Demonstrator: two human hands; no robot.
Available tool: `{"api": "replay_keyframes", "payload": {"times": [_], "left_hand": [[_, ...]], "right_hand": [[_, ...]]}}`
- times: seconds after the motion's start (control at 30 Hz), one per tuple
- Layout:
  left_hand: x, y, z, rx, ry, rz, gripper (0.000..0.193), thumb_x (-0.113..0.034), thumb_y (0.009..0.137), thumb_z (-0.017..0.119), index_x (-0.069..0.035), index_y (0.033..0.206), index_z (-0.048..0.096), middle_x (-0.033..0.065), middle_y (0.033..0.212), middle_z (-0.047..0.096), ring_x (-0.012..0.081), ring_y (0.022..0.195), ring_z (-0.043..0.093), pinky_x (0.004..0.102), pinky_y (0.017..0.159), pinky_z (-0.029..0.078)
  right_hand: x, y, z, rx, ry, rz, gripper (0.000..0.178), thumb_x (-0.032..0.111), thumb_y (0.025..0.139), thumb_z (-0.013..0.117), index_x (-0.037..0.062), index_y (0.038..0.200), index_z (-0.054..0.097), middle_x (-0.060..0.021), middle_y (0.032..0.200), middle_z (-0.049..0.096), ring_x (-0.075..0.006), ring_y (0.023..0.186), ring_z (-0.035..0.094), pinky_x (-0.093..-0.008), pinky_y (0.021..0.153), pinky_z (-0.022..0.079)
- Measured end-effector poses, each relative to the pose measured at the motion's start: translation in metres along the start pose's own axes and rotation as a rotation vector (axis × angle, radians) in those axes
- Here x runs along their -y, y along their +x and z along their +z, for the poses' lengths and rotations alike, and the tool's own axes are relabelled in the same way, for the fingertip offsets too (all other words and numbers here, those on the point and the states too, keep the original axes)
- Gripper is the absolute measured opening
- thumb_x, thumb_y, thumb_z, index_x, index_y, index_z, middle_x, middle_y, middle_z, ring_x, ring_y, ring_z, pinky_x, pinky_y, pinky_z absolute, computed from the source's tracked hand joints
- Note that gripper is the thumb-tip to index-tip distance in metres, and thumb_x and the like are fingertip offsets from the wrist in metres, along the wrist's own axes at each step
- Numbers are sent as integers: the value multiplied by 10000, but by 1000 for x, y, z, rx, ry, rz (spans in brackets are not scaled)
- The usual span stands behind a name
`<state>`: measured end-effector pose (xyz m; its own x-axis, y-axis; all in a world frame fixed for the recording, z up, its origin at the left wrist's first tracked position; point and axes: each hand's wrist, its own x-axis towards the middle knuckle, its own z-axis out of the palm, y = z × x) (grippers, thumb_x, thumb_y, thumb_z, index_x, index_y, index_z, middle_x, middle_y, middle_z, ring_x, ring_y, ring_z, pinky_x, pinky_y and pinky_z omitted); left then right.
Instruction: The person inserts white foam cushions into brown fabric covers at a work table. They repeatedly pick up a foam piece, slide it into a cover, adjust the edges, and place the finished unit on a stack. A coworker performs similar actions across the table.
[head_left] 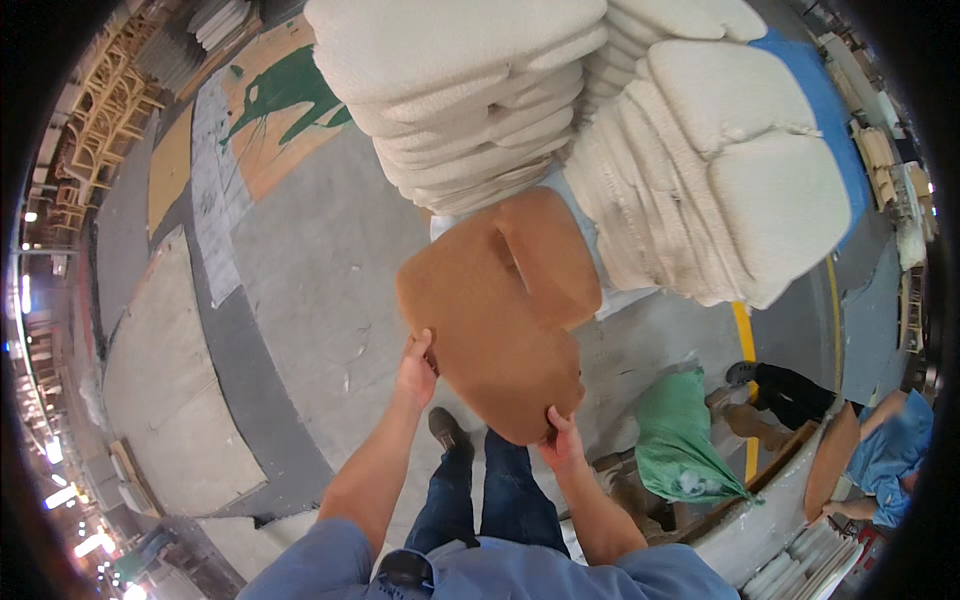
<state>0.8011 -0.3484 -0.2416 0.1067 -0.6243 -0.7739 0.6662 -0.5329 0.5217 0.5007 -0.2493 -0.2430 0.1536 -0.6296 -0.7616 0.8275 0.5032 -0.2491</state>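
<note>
Left hand [416,372] and right hand [563,442] grip a brown pad [490,330] by its near edges; stacked cream pads [465,100] stand farther off.

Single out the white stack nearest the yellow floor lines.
The lower-right stack, with a yellow line just below it; the left stack and upper stack sit farther away.

brown pads in hand [490,340], near: 1 or 2, unclear | white pad stacks [470,60], far: 3 | green sack [680,435], right: 1 | co-worker [885,475], right: 1 | yellow floor lines [743,330], right: 2
</note>
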Motion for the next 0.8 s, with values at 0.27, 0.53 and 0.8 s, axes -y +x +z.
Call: {"api": "replay_keyframes", "payload": {"times": [0.27,0.53,0.8], "left_hand": [[90,-38,-94,-153,436,-191,659,-373,1044,673,-135,1601,416,127,1499,587,259,1214,657,381,1024,506],[147,-161,-167,-383,408,-691,635,-316,1011,704,-109,1558,456,152,1405,657,259,1113,715,361,925,537],[154,-141,-172,-332,296,-501,581,-299,1040,678,-44,1524,482,190,1387,648,291,1149,702,383,956,541]], "right_hand": [[-50,239,-50,-379,-339,214,940,384,966,785,207,1652,168,-87,1675,317,-412,1477,393,-674,1137,359],[-102,313,-83,-594,-370,195,939,380,941,808,173,1635,211,-152,1643,349,-448,1472,394,-700,1172,290],[-113,332,-94,-536,-165,55,532,89,1008,696,149,1459,420,-133,1398,590,-357,1191,652,-610,936,594]]}}
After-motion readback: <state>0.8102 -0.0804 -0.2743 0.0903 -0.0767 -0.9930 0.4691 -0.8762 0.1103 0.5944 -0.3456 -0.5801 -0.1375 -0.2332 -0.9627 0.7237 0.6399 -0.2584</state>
